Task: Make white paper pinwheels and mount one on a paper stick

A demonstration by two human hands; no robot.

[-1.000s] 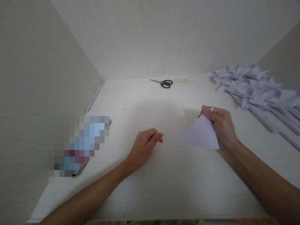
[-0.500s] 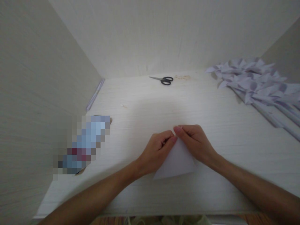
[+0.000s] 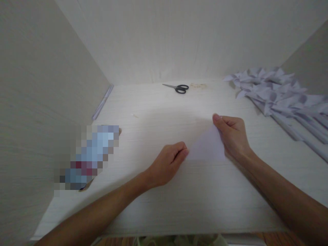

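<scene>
A small folded sheet of white paper, roughly triangular, is held up over the table between both hands. My left hand is closed, with thumb and forefinger pinching the paper's left corner. At the paper's top right, my right hand grips the upper corner between thumb and curled fingers. The sheet's lower edge runs almost level between the hands. Part of its right side is hidden behind the right hand.
Black-handled scissors lie at the back wall, beside small scraps. A pile of folded paper pieces with rolled paper stems fills the right. Along the left wall are a paper roll and a pixelated object.
My right hand has moved up and to the right, away from the left hand. The paper has turned and now spans the gap between them.
</scene>
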